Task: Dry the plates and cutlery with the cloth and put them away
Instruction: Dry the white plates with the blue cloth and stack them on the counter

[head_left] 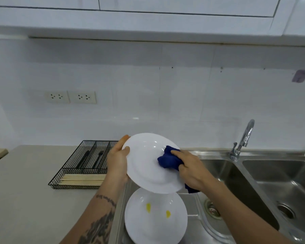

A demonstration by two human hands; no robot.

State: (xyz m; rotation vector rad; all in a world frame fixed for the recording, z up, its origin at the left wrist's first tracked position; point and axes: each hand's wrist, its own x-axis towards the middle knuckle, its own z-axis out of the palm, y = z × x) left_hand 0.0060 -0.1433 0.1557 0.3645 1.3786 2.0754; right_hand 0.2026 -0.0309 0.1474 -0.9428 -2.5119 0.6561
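A person stands at a kitchen counter, seen from their own head height, both bare forearms reaching forward. The left hand (117,160) grips the left rim of a round white ceramic plate (144,164), thumb curled over the front face and fingers behind, holding it tilted up above the steel draining board (192,205). The right hand (190,170) is closed around a bunched dark blue cloth (168,160) and presses it against the plate's face, right of centre. Directly below, a second round white plate with two yellow marks (156,217) lies flat on the draining board, not yet dried by the look of it. To the left, on the pale grey countertop (25,182), sits a black wire mesh cutlery tray (84,166) holding dark-handled cutlery in its rear compartments and pale wooden chopsticks (83,179) across the front one. To the right is a stainless steel double sink (253,182) with a chrome tap (245,138). The risk here seems to be the one-sided grip: a damp rim held at only one edge could slip if the cloth pushes hard, dropping the plate onto the one beneath and chipping both. Wiping only the front could also leave the back wet.
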